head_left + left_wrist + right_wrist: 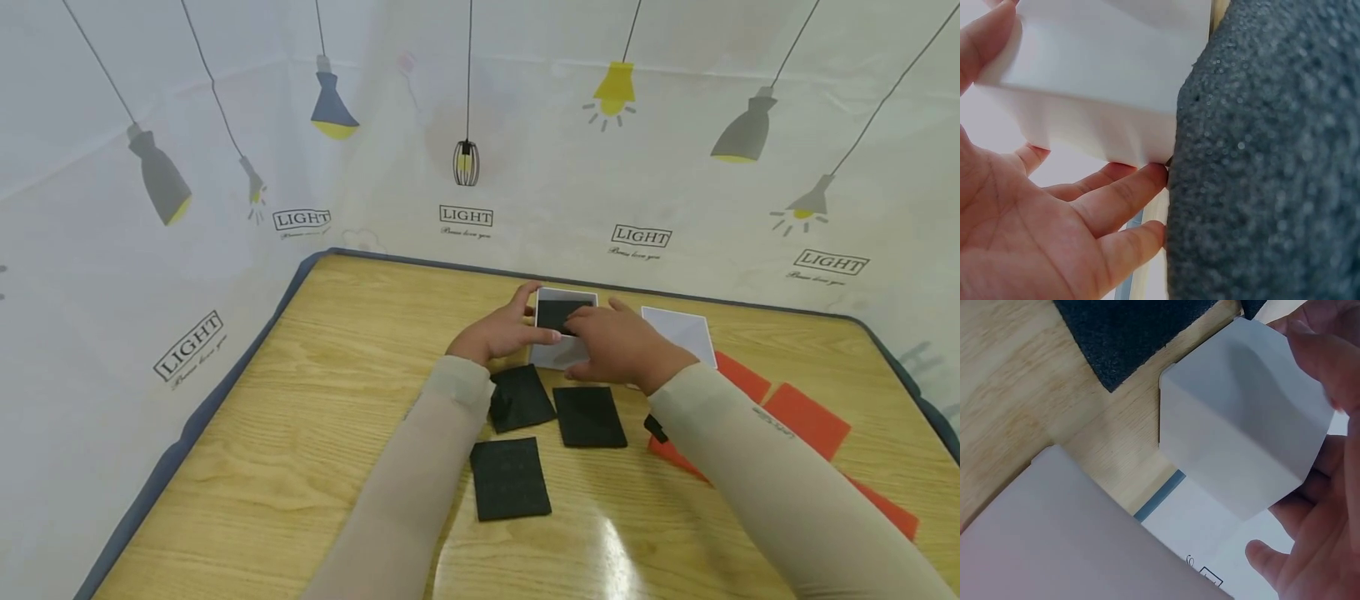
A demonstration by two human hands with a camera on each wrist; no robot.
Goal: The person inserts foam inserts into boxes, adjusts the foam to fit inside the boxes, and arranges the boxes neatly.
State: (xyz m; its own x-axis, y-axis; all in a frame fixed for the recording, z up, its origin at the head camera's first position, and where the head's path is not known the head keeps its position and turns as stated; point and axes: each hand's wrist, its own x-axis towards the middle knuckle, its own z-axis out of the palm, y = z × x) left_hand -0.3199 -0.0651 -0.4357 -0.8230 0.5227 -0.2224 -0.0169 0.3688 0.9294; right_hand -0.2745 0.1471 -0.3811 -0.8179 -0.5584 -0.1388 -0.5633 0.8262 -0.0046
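A white box (557, 354), open at the top, stands near the table's far edge with a black square pad (555, 315) inside it. My left hand (502, 329) grips its left side, thumb along the front rim and fingers on the side wall (1094, 125). From the right, my right hand (618, 343) holds the same box: its fingers reach over the rim onto the black pad, and the thumb lies by the front face (1241, 381). Some right fingertips are hidden behind the box in the right wrist view. Nearer me lie a black square (588, 417) and two others like it.
A second white box (678, 333) stands to the right. Several orange-red squares (808, 419) lie beside and under my right forearm. A small black piece (656, 428) shows beside the right sleeve. Behind the table (360, 333) hangs a white curtain (390, 225) printed with lamps.
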